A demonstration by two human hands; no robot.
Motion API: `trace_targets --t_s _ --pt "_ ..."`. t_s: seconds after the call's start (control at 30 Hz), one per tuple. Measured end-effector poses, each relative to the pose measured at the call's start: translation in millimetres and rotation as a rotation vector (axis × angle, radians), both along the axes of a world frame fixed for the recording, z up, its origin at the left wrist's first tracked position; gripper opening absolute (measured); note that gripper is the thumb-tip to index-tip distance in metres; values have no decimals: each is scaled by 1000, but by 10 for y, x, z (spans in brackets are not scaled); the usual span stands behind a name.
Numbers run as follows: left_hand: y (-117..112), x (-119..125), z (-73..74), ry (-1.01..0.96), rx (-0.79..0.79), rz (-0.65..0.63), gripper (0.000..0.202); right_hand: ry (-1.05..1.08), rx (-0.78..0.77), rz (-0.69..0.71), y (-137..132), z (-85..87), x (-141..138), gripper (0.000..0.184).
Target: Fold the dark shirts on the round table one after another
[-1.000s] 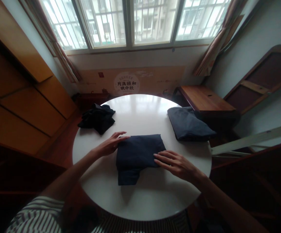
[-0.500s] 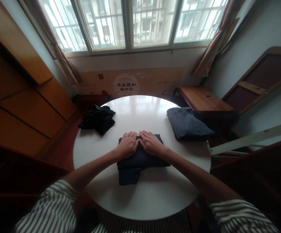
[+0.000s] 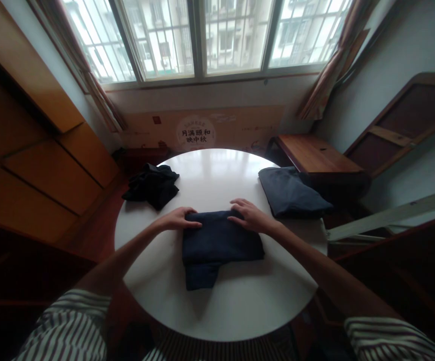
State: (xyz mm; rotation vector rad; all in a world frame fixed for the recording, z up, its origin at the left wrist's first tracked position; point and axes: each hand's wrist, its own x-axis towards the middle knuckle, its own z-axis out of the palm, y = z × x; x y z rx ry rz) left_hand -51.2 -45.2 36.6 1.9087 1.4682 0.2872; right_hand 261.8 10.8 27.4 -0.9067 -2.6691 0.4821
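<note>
A folded navy garment (image 3: pixel 221 243) lies on the white round table (image 3: pixel 240 311), with a narrower flap sticking out towards me at its near left. My left hand (image 3: pixel 179 219) is at the far left corner, thumb resting on the cloth and fingers along the far edge. Touching the far right part is my right hand (image 3: pixel 250 215), its thumb on the cloth and its fingers spread out past the far edge. Both hands are open, thumbs apart from the fingers. The fingertips' contact at the far edge is partly hidden.
A crumpled black cloth (image 3: pixel 151 185) lies at the table's far left. At the far right is a folded dark grey garment (image 3: pixel 290 193), reaching the table's edge. A wooden side table (image 3: pixel 318 153) stands behind it, and orange cabinets (image 3: pixel 51 175) line the left wall.
My hands have moved apart from the middle of the navy garment, left hand to its far left corner and right hand rightwards. The garment stays in nearly the same place.
</note>
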Motion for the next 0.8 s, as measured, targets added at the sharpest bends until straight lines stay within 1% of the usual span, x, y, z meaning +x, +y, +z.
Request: trace_targets --t_s 0.03,0.07,0.1,0.17,0.2,0.23,0.27,0.3,0.37,0.4,0.43,0.47,0.5,0.53,0.6,0.63,0.7,0.73,0.77,0.8 --pt "42 -45 56 -30 -85 -36 52 29 -62 36 38 56 21 39" --pt "72 -68 118 -49 -131 -82 49 44 -139 70 77 119 45 43" --pt "92 -71 190 -56 -132 -129 46 47 -222 107 114 188 72 46" --pt "119 -28 372 -36 -21 -204 40 45 -346 189 169 350 126 42" --pt "137 5 484 -9 78 -223 36 58 -364 217 181 445 149 37" --pt "165 37 608 25 204 -227 32 88 -344 219 179 549 167 30" --pt "206 61 737 58 350 -218 29 132 -284 189 161 662 176 24" --pt "262 73 864 88 503 -208 26 180 -185 129 127 779 175 19" --pt "414 53 1068 139 780 -215 24 259 99 -8 17 997 138 15" --pt "501 25 1127 163 883 -232 24 271 255 -56 -52 1079 100 15" --pt "586 -9 1146 189 954 -254 24 260 403 -83 -126 1130 52 16" --pt "660 -43 1123 218 999 -274 26 227 529 -85 -198 1141 -4 19" --pt "713 -72 1058 250 1021 -290 28 182 628 -68 -268 1108 -64 21" --pt "739 -91 956 283 1024 -302 31 132 699 -40 -333 1029 -121 24" --pt "683 -96 680 348 975 -336 35 39 774 35 -452 758 -202 27" --pt "601 -87 528 372 934 -359 37 4 786 76 -510 588 -217 26" --pt "359 -69 255 395 829 -399 39 -55 758 152 -629 256 -183 24" --pt "221 -66 152 393 778 -413 39 -74 721 183 -691 124 -139 23" --pt "89 -70 79 388 735 -425 39 -86 664 210 -750 31 -83 21" --pt "-23 -77 37 382 703 -433 38 -86 590 227 -802 -18 -23 18"
